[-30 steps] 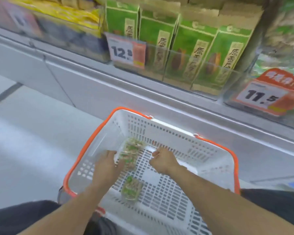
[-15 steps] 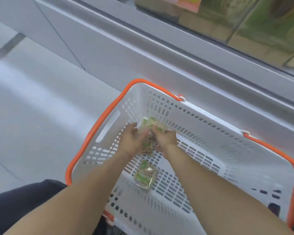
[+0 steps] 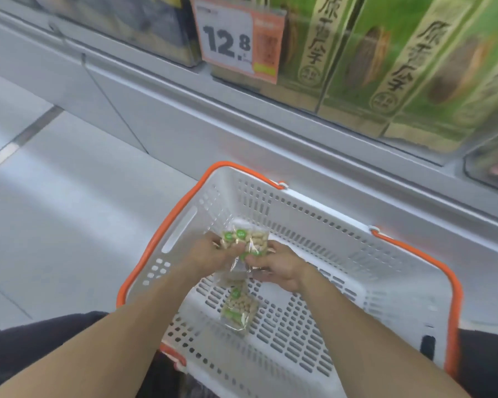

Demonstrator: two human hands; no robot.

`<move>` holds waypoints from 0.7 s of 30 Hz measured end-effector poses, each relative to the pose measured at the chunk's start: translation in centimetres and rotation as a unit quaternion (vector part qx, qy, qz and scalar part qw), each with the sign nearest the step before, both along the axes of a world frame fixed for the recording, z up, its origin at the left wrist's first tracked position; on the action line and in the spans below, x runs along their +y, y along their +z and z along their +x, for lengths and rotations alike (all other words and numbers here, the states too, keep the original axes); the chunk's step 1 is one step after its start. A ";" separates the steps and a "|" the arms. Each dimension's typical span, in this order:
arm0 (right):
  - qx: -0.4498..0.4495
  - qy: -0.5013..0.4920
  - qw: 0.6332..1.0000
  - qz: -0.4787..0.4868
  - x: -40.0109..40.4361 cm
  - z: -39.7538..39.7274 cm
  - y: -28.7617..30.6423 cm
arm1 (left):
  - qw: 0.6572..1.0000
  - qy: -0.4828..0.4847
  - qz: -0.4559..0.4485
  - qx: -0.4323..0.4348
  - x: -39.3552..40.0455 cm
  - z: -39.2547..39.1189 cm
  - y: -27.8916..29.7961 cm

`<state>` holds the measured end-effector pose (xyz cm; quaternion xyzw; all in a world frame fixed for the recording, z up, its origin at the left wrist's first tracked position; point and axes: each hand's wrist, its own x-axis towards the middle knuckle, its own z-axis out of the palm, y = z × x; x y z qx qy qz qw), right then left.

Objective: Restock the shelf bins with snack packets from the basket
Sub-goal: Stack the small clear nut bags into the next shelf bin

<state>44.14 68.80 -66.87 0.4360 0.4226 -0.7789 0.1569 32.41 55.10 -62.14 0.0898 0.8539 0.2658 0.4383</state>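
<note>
Two hands, your left hand and right hand, pinch clear snack packets over the basket near its left wall. One spare packet lies on the basket floor. Step: pickup; next, likely lift the packets to the shelf bins.

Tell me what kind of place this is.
Most likely a shop aisle: a price tag reading 12.8 on a shelf of green boxed goods, and a white shopping basket with orange rim.

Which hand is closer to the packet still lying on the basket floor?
Right, narrowly. The right hand sits just above and right of the loose packet; the left hand is farther up and left. Both grip the held packets.
</note>
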 end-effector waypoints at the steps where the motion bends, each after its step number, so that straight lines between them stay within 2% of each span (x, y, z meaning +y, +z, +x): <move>1: 0.025 0.003 1.000 -0.009 0.1 0.0 1.2 | 0.999 -0.034 0.006 0.029 0.1 -0.5 1.9; 7: 0.206 0.070 0.976 0.014 0.0 -0.9 9.3 | 0.971 -0.221 -0.008 0.091 0.9 -3.1 14.7; 11: 0.296 0.042 0.953 0.057 -1.1 -1.6 14.4 | 0.964 -0.249 0.012 0.098 1.2 -4.4 21.6; 17: 0.391 -0.011 0.906 0.161 -1.1 -0.3 20.8 | 0.931 -0.305 0.083 0.185 1.1 -3.5 26.8; 21: 0.432 -0.040 0.875 0.216 -0.6 0.7 24.3 | 0.908 -0.306 0.178 0.223 2.5 -2.6 28.8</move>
